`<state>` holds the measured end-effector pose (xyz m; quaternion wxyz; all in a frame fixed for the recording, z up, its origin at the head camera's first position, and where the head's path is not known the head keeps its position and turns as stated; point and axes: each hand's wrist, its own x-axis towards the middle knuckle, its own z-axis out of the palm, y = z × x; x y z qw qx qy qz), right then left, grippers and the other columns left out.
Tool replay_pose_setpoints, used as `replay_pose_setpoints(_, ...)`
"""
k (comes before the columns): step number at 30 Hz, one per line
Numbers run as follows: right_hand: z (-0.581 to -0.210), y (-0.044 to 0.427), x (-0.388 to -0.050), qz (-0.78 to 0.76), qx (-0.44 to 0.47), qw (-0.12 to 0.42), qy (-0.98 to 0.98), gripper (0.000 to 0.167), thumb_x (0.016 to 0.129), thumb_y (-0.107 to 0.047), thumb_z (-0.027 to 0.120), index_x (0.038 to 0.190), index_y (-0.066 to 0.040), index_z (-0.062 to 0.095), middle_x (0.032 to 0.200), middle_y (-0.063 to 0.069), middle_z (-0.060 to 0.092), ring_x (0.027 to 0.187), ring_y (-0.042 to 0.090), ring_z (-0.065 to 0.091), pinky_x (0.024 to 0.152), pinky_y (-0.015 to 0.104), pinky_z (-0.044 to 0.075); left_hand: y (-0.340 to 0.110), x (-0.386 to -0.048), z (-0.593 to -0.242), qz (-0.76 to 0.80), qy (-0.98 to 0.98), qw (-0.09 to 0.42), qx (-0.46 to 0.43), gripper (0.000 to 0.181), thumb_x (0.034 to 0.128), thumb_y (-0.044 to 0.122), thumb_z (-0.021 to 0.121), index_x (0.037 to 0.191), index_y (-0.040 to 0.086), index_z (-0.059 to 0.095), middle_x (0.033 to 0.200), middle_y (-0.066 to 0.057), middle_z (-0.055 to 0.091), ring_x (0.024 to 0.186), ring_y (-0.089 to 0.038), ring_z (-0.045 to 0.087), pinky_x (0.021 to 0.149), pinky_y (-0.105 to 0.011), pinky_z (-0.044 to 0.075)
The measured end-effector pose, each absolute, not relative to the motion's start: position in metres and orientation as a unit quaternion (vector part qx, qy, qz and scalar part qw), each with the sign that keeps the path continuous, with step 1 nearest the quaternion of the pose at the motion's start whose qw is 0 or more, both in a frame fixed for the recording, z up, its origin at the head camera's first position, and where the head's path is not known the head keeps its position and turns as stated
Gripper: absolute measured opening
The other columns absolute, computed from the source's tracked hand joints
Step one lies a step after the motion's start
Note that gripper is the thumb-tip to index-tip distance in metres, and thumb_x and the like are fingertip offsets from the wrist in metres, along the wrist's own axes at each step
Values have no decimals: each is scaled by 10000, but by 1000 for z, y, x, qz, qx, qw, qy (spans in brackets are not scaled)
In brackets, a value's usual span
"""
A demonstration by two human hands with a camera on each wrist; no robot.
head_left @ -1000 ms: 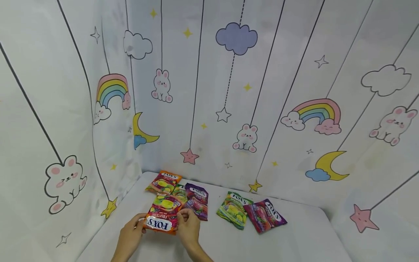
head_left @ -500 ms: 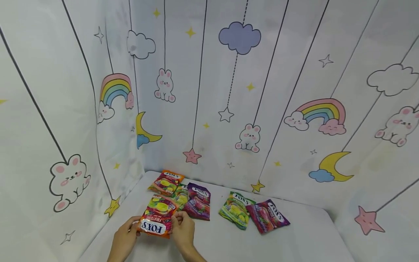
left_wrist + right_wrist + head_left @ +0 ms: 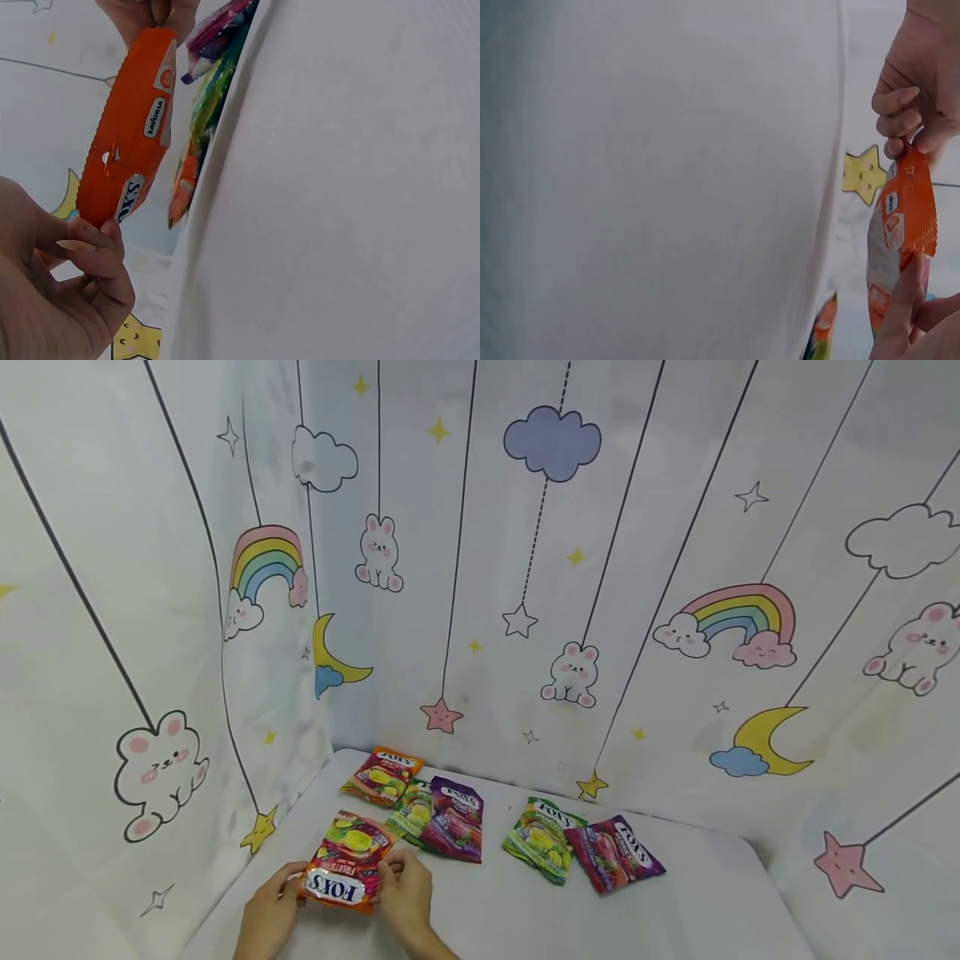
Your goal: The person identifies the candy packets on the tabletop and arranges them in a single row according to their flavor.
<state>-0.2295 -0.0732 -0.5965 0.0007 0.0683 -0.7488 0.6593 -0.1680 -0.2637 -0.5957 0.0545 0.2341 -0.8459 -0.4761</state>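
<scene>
Both hands hold one orange-and-red FOX'S Fruits candy bag (image 3: 347, 858) above the near left part of the table, its lettering upside down in the head view. My left hand (image 3: 269, 906) pinches the left edge near the bottom corner; my right hand (image 3: 407, 893) pinches the right edge. In the left wrist view the bag (image 3: 135, 127) shows its orange end, with the left hand (image 3: 67, 285) gripping one corner. From the right wrist, the bag (image 3: 904, 225) hangs between the left hand (image 3: 922, 82) and the right hand (image 3: 919, 322).
Behind the held bag lie another orange bag (image 3: 381, 775), a green bag (image 3: 412, 811) and a purple one (image 3: 456, 818). Farther right on the white table (image 3: 675, 902), a green bag (image 3: 543, 840) touches a purple bag (image 3: 615, 853). Patterned cloth walls (image 3: 480, 568) rise around the table.
Both hands have carried the held bag left and slightly toward the near edge, away from the bags behind it. More of the green bag there now shows.
</scene>
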Motion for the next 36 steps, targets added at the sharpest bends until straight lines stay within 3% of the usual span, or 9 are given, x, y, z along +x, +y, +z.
replay_pose_setpoints(14, -599, -87, -222, 642, 73, -22, -763, 153, 950, 25, 701, 862, -74, 623, 683, -23, 586, 477, 75, 594, 453, 239, 529, -281, -160, -604, -472, -845, 33, 248, 368, 1091, 124, 393, 1386, -3, 573, 913, -94, 679, 810, -233, 603, 637, -332, 447)
replay_pose_setpoints(26, -600, -95, -220, 641, 93, -33, -761, 172, 947, 36, 701, 832, -72, 632, 655, -35, 590, 471, 77, 612, 443, 228, 518, -296, -156, -609, -470, -846, 14, 252, 374, 1077, 106, 400, 1393, -6, 565, 959, -131, 686, 812, -251, 594, 646, -338, 448)
replay_pose_setpoints(36, -607, -100, -222, 616, 91, -46, -781, 210, 948, 23, 708, 804, -107, 626, 629, -52, 574, 458, 55, 590, 434, 217, 495, -300, -155, -613, -462, -845, -13, 269, 390, 1075, 111, 384, 1413, -7, 538, 993, -166, 614, 854, -293, 548, 701, -402, 457)
